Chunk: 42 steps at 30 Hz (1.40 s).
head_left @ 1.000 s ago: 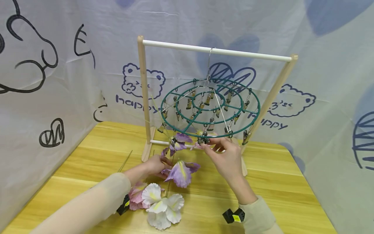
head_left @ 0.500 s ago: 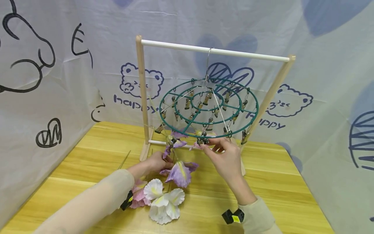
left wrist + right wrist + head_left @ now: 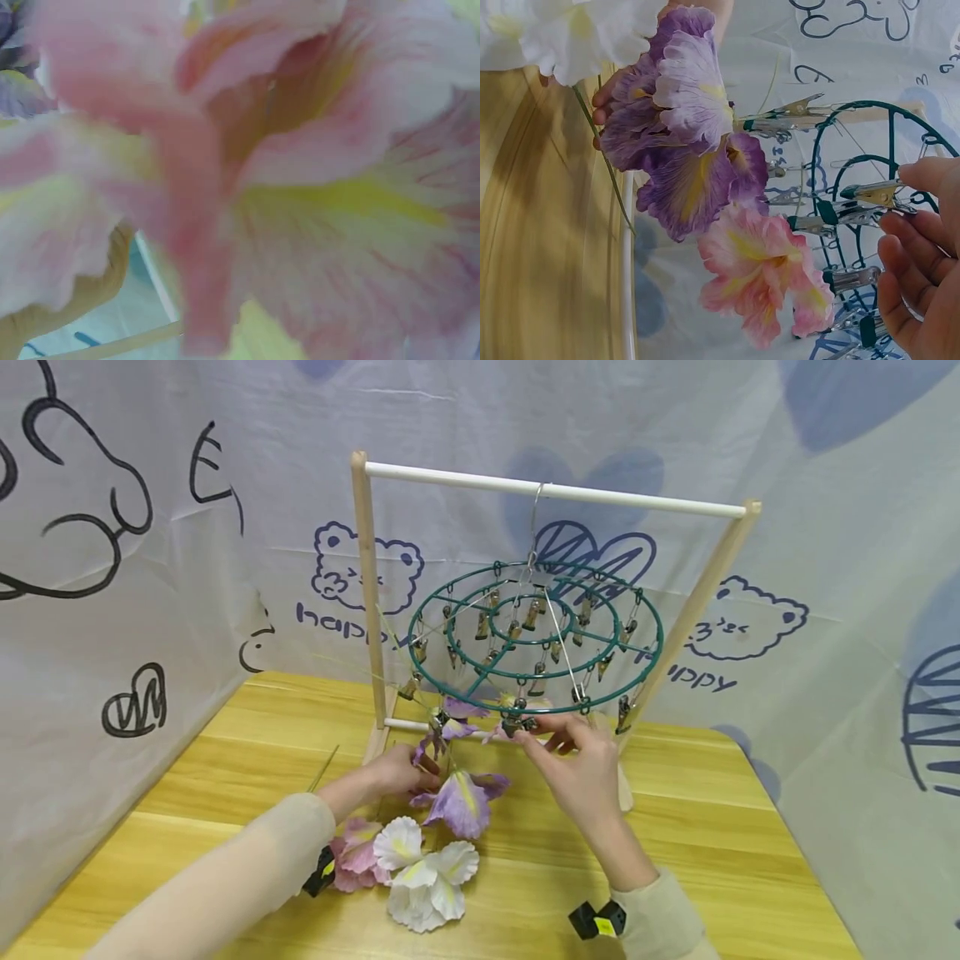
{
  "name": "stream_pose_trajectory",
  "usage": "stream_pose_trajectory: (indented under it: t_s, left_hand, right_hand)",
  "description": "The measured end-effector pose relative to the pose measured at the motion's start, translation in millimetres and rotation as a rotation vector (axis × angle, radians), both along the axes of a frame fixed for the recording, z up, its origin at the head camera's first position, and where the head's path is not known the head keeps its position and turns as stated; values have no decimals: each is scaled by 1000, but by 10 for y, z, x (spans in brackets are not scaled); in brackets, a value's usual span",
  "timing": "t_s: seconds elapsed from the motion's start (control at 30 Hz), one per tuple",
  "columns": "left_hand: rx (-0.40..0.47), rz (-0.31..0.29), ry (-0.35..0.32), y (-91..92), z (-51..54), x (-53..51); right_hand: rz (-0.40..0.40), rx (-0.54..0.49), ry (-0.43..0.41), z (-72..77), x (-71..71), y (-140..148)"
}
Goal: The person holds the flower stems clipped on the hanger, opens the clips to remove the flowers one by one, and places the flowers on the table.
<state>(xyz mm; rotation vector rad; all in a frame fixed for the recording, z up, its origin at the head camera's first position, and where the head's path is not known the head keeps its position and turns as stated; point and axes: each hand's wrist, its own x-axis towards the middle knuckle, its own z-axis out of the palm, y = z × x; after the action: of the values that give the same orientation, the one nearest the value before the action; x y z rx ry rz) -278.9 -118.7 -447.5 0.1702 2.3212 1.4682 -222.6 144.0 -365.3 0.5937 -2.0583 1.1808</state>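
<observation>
A green round clip rack (image 3: 483,679) hangs at the centre of the head view. At its near rim my right hand (image 3: 581,760) pinches a metal clip (image 3: 877,195) between thumb and fingertip. My left hand (image 3: 393,772) is lower left, fingers curled among flower stems; its grip is partly hidden. Beside it are a large purple flower (image 3: 461,806), a white flower (image 3: 427,889) and a pink flower (image 3: 356,857). Another purple flower (image 3: 457,718) hangs near the rack's rim. In the right wrist view a pink flower (image 3: 757,270) is next to the clips. Pink petals (image 3: 345,157) fill the left wrist view.
A wooden stand with a white top bar (image 3: 555,489) carries the rack by a hook. Several clips dangle from its rings. A thin green stem (image 3: 322,768) lies left of the left hand on the wooden table (image 3: 720,860). Printed cloth (image 3: 862,610) hangs behind.
The white flower has shifted a little up and right. My right hand keeps its pinch at the rim, where the clip has turned slightly. The left hand has barely moved.
</observation>
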Motion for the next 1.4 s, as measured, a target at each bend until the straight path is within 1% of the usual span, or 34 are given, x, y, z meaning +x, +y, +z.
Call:
stream_pose_trajectory:
  t_s: [0.07,0.13,0.17,0.27,0.37,0.5,0.6,0.77,0.9,1.03,1.2,1.3,1.4]
  left_hand:
    - [-24,-11,33,-33,51,15]
    - [-24,-11,54,-66,103,36]
    - [-23,-19,74,-87,130,47]
    - [-27,-16,133,-152,212,81]
    - [-39,-29,209,-221,309,125]
    - [-100,-14,290,-296,443,208]
    - [-106,16,298,-342,525,278]
    - [-19,46,271,-413,633,389]
    - [44,85,265,-441,730,490]
    - [103,139,283,-442,812,597]
    - [201,193,319,-403,849,692]
    - [275,228,345,-357,845,704]
    - [363,269,365,-302,841,686]
  right_hand:
    - [-4,-5,6,-6,10,-13]
    - [-6,-8,17,-8,21,-30]
    - [-4,-10,22,-10,26,-39]
    - [13,-18,34,-20,44,-64]
    - [33,-25,38,-32,62,-88]
    - [40,-40,46,-39,90,-127]
    - [47,-56,54,-44,108,-157]
    - [83,-93,70,-62,126,-207]
    - [104,-121,88,-74,142,-244]
    - [110,-139,102,-79,168,-277]
    - [131,-191,136,-63,217,-340]
    - [155,-222,186,-28,256,-394]
    - [183,-215,264,29,285,-459]
